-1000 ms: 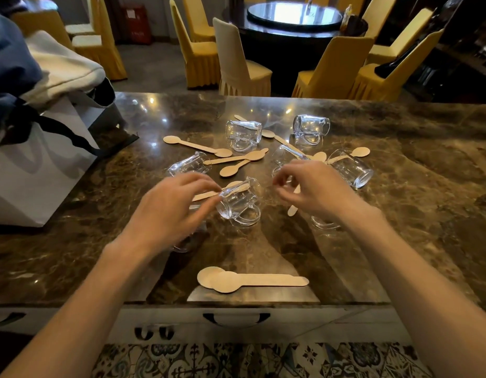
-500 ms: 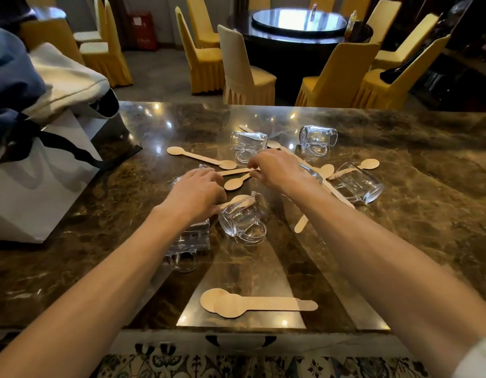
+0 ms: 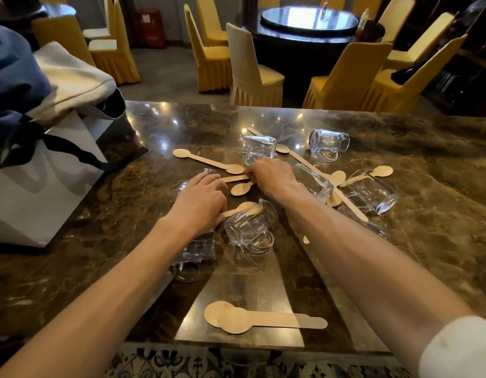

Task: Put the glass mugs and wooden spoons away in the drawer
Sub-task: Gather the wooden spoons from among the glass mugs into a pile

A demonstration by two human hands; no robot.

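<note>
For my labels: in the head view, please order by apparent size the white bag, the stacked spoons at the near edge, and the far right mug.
1. White bag, clearly largest.
2. Stacked spoons, enlarged by nearness to the camera.
3. Far right mug, smallest, though farthest away.

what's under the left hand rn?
The left hand covers a glass mug lying on its side on the marble table; body and handle show below the wrist. A wooden spoon pokes out beside it. The grip itself is hidden.
</note>
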